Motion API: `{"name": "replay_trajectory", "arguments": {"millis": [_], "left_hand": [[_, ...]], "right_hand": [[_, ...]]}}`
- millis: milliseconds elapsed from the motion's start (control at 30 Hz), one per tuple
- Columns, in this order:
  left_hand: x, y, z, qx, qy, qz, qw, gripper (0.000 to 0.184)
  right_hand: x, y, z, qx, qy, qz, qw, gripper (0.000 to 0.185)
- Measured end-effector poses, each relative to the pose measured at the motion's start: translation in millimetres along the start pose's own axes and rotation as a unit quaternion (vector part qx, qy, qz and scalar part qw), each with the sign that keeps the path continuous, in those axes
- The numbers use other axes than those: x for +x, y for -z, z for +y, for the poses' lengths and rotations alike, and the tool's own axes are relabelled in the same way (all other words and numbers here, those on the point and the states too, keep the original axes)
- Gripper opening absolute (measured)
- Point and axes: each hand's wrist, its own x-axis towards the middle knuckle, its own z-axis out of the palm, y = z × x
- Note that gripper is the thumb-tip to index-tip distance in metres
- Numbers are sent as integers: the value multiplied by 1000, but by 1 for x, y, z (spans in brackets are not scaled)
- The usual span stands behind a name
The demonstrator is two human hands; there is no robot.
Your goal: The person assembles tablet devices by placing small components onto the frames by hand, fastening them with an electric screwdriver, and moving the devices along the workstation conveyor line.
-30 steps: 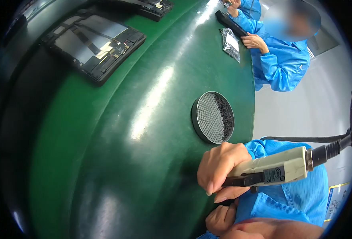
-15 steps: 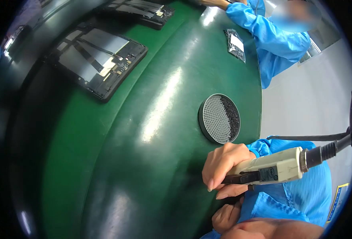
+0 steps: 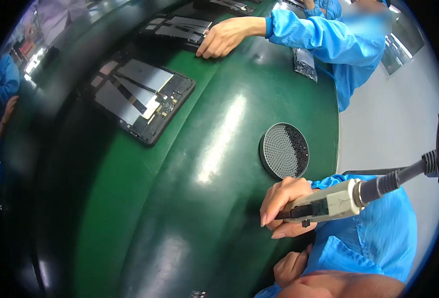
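Right hand: fingers wrapped around driver, long axis crosswise to surface edge | round dish: just beside right hand, left hand farther | left: fingers curled, contents indeterminable

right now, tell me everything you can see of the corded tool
The corded tool has a scuffed cream body, apparently plastic, with a dark lever and a dark panel along one side. A small black knob sticks out below. A metal-looking ring joins its back end to a thick grey cable with ribbed sections. The person's right hand grips the front end above the green table, hiding its tip. I cannot tell whether it is running.
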Motion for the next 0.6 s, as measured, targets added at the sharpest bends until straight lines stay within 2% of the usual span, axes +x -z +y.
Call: {"name": "replay_trajectory", "arguments": {"millis": [67,200,333,600], "left_hand": [[0,-2,10,9,0,-2,1000,8],[2,-5,20,16,-3,-3,1000,9],[4,-4,18,14,-6,-2,1000,9],[19,-4,4,6,8,-9,1000,9]], "right_hand": [[2,3,-4,8,-8,5,1000,34],[2,9,-15,-59,-9,-2,998,37],[2,6,-13,-6,7,6,1000,36],[0,14,-8,-9,-3,19,1000,35]]}}
